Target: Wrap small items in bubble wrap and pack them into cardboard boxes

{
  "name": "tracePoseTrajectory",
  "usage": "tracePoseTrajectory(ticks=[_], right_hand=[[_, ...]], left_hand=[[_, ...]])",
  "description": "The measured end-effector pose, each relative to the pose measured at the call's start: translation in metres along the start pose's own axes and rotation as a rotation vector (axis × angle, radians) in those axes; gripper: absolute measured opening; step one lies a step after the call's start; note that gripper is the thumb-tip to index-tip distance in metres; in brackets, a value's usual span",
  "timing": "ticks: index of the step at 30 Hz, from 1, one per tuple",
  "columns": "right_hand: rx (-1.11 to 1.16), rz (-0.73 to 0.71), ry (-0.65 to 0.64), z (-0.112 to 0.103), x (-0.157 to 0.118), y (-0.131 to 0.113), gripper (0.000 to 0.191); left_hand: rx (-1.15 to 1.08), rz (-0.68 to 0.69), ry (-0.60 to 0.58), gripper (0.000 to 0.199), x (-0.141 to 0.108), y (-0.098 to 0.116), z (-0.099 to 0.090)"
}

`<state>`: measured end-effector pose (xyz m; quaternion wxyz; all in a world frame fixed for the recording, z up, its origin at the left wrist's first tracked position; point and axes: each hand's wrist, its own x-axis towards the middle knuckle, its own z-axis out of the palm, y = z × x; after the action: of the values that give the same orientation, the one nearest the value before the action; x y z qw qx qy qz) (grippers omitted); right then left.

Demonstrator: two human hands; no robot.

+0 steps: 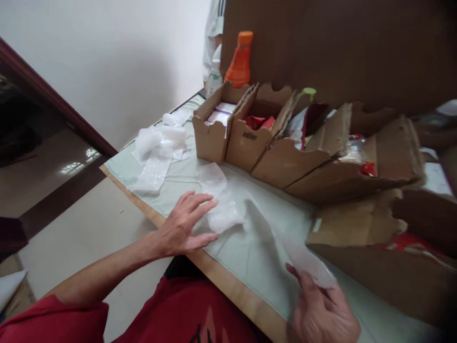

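Observation:
My left hand is over the table's near edge with its fingers apart, holding nothing. Just beyond its fingertips a piece of clear bubble wrap lies flat on the pale green cloth. On the right, my right hand pinches the near end of a thin whitish sheet, whose far end is blurred and raised above the cloth. Several more pieces of bubble wrap lie in a loose pile at the far left of the table.
A row of cardboard bins holding boxes and packets runs along the back and right. Behind them stand an orange bottle and a clear bottle. A person's pale sleeve shows beyond.

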<state>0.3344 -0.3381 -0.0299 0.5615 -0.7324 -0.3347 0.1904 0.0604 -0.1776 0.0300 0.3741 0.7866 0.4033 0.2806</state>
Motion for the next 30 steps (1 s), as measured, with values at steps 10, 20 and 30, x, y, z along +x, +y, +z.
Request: tracePoseTrajectory(ticks=[10, 20, 30], right_hand=[[-0.058, -0.763, -0.739, 0.051, -0.026, -0.046, 0.024], [-0.233, -0.438, -0.512, 0.056, 0.041, -0.015, 0.038], [-0.27, -0.619, -0.713, 0.109, 0.059, -0.022, 0.019]], left_hand=[[-0.894, -0.691, -0.206, 0.052, -0.005, 0.001, 0.025], [-0.232, -0.476, 0.339, 0.041, 0.059, -0.076, -0.171], [0.038, -0.4, 0.703, 0.063, 0.056, -0.093, -0.152]])
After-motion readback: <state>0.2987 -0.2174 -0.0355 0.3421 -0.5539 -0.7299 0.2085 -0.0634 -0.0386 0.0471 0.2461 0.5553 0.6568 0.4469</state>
